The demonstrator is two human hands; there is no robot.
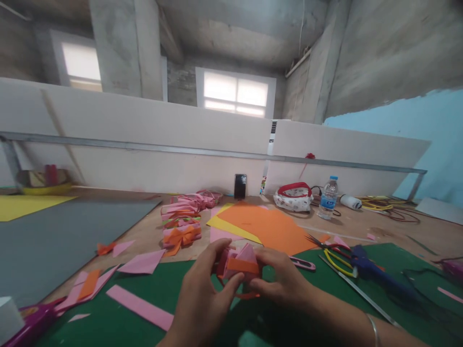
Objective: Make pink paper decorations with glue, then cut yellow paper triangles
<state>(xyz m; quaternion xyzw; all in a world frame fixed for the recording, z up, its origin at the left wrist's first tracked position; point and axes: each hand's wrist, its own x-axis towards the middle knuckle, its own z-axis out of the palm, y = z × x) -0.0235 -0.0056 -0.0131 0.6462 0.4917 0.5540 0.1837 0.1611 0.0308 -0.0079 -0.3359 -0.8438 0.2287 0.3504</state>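
Note:
Between my two hands, above the green cutting mat [152, 289], is a folded pink and orange paper bow [241, 265]. An orange band runs across its pink folds. My left hand [206, 284] grips its left side, with the thumb on the front. From the right, my right hand [280, 274] pinches its other side between thumb and fingers. Parts of the bow are hidden behind my fingers. Beyond my left hand lies a finished-looking orange bow [181, 236], at the near end of a row of pink bows [188, 205].
Scissors [340, 258], a blue glue gun [379, 274], a metal ruler [361, 291] and a pink cutter [303, 263] lie right. Orange sheets [267, 226] lie ahead. A water bottle [328, 198], phone [240, 186] and pouch [293, 198] stand behind. Pink scraps [142, 262] lie left.

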